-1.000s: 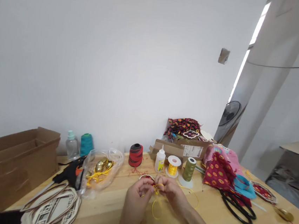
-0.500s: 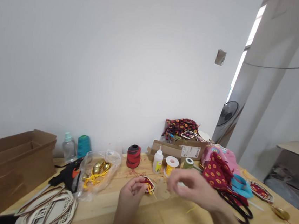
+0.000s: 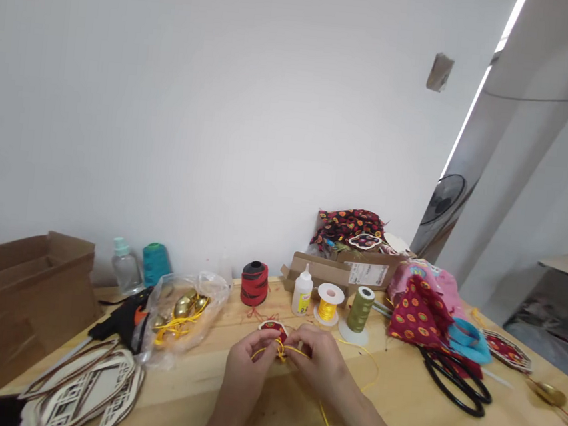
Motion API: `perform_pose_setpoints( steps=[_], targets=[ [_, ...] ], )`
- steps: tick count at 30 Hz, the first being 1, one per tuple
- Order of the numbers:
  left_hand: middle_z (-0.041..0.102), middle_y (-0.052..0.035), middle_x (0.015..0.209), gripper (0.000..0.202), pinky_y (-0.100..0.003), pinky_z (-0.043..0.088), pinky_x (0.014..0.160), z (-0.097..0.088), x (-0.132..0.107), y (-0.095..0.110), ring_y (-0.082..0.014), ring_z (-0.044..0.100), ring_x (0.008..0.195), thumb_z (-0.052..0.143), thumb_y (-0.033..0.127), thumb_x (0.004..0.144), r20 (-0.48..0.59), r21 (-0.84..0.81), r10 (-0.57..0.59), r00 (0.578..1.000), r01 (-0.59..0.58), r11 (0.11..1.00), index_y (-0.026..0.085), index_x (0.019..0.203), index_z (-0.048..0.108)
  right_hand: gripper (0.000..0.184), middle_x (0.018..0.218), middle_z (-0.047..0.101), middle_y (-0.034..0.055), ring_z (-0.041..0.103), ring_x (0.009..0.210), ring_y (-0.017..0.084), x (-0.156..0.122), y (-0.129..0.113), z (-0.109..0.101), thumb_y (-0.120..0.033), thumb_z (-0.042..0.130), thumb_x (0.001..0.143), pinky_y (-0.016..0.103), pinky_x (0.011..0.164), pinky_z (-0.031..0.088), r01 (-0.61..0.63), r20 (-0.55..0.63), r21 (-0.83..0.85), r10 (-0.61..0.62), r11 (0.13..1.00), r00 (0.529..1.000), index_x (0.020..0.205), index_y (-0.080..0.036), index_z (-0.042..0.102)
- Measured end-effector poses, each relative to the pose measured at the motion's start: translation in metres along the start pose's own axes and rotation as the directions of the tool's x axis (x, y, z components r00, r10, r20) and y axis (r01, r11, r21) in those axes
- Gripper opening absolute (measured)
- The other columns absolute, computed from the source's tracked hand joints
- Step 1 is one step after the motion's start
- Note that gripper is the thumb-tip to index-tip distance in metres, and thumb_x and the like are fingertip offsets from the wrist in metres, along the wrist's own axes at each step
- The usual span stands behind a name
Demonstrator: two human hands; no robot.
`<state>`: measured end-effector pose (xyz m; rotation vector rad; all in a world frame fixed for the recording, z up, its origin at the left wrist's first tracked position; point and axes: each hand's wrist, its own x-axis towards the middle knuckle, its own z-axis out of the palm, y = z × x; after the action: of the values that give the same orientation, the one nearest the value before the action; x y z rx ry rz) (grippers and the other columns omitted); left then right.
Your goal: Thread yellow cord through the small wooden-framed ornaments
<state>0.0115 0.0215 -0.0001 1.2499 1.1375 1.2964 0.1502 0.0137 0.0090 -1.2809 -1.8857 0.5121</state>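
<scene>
My left hand (image 3: 248, 360) and my right hand (image 3: 319, 360) meet over the wooden table, fingers pinched close together. Between them, a yellow cord (image 3: 280, 352) loops and crosses, gripped by both hands. Just behind the fingertips shows a small dark red patterned ornament (image 3: 275, 328) with a pale rim, partly covered by the fingers. The cord's long tail runs out under my right wrist toward the table's front. Whether the left fingers also pinch the ornament's edge is hidden.
Behind the hands stand a red thread spool (image 3: 254, 284), a glue bottle (image 3: 302, 292), a yellow cord spool (image 3: 328, 306) and a green thread cone (image 3: 360, 311). Black-handled scissors (image 3: 456, 383) lie right. Left are a bag of bells (image 3: 186, 314), a glue gun (image 3: 120, 321), wooden cutouts (image 3: 91, 389) and a cardboard box (image 3: 23, 308).
My right hand has come left and down from in front of the spools to join my left hand, and now grips the yellow cord. The camera view has shifted slightly.
</scene>
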Motion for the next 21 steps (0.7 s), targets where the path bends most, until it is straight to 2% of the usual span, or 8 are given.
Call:
perform_pose_setpoints(
  steps=[4,7,9,12,17,21],
  targets=[
    [0.07,-0.0043,0.068,0.013,-0.027,0.049,0.063,0.0,0.001,-0.001,-0.0198,0.063,0.068,0.06,0.02,0.057,-0.018,-0.002,0.012,1.0,-0.012,1.0,0.014,0.068,0.064,0.013,0.065,0.058,-0.0013,0.041,0.045,0.008,0.001,-0.002,0.005,-0.019,0.057,0.065,0.019,0.044,0.03,-0.055,-0.009,0.101,0.056,0.993,0.998,0.077,-0.019,0.061],
    [0.07,-0.0046,0.069,0.014,-0.028,0.049,0.064,0.0,0.001,-0.003,-0.0198,0.063,0.069,0.059,0.02,0.058,-0.016,0.018,0.023,1.0,-0.023,1.0,0.014,0.069,0.065,0.01,0.061,0.057,-0.0014,0.044,0.051,0.01,0.001,0.0,0.008,-0.016,0.061,0.06,0.019,0.047,0.031,-0.045,-0.035,0.058,0.047,0.997,0.998,0.069,-0.018,0.062],
    [0.07,-0.0045,0.069,0.013,-0.028,0.048,0.065,0.0,0.002,-0.004,-0.02,0.063,0.069,0.06,0.02,0.059,-0.03,0.028,0.031,0.999,-0.03,0.999,0.014,0.068,0.065,0.004,0.058,0.056,-0.0008,0.046,0.054,0.011,0.001,0.005,0.01,-0.02,0.061,0.062,0.02,0.049,0.032,-0.03,-0.046,0.046,0.033,0.998,0.998,0.064,-0.018,0.064],
    [0.07,-0.0041,0.068,0.013,-0.028,0.048,0.065,-0.001,0.003,-0.006,-0.0199,0.062,0.068,0.061,0.021,0.057,-0.03,0.024,0.014,0.999,-0.013,1.0,0.014,0.067,0.065,0.012,0.059,0.055,0.0003,0.048,0.057,0.012,0.002,0.013,0.012,-0.026,0.059,0.067,0.021,0.051,0.034,-0.029,-0.027,0.119,0.032,0.992,0.999,0.069,-0.018,0.066],
    [0.069,-0.0032,0.059,0.015,-0.026,0.047,0.059,-0.002,0.005,-0.005,-0.0191,0.062,0.061,0.063,0.026,0.054,0.068,0.005,-0.07,0.995,0.07,0.998,0.014,0.063,0.066,0.017,0.061,0.053,0.0006,0.048,0.06,0.012,0.003,0.018,0.01,-0.028,0.055,0.071,0.021,0.054,0.036,-0.059,0.018,0.226,0.057,0.972,0.998,0.068,-0.016,0.066],
    [0.069,-0.0029,0.059,0.017,-0.026,0.046,0.056,-0.002,0.004,-0.004,-0.0182,0.062,0.057,0.064,0.026,0.054,0.133,0.028,-0.072,0.989,0.069,0.997,0.013,0.065,0.067,0.018,0.06,0.052,0.0004,0.047,0.06,0.012,0.003,0.017,0.007,-0.028,0.054,0.072,0.022,0.055,0.036,-0.053,0.032,0.269,0.046,0.962,0.998,0.066,-0.015,0.066]
  ],
)
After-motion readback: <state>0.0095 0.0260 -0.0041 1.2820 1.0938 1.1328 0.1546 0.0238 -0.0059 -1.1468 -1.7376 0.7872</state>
